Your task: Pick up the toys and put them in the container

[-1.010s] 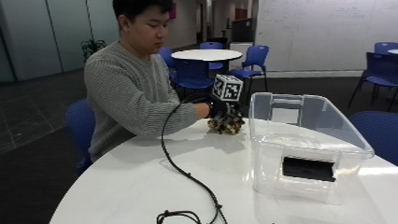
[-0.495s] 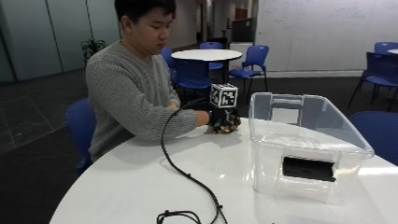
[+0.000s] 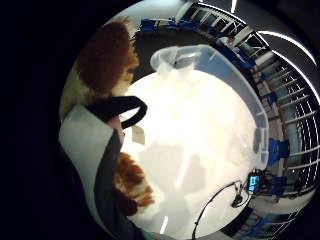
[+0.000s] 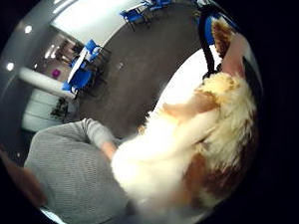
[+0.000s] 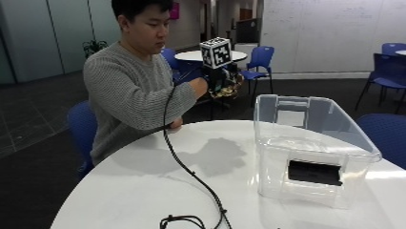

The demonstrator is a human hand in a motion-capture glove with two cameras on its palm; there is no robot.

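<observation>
My gloved right hand (image 5: 218,78) is raised well above the white round table (image 5: 158,191), left of the clear plastic container (image 5: 310,138). It grips a furry brown-and-cream plush toy (image 5: 232,86). The toy (image 4: 198,149) fills much of the thumb side palm view, close against the palm. The little finger side palm view shows the toy's brown fur (image 3: 102,60) beside the palm, with the container (image 3: 215,75) standing on the table below. The person's bare left hand (image 5: 172,125) rests at the table's far edge.
A black cable (image 5: 184,167) hangs from the raised hand and trails across the table to a coil near the front edge. Blue chairs (image 5: 261,59) and another round table stand behind. A dark label (image 5: 315,172) shows on the container's near wall.
The hand has lifted the plush toy from the table surface to chest height. The outside view has also shifted.
</observation>
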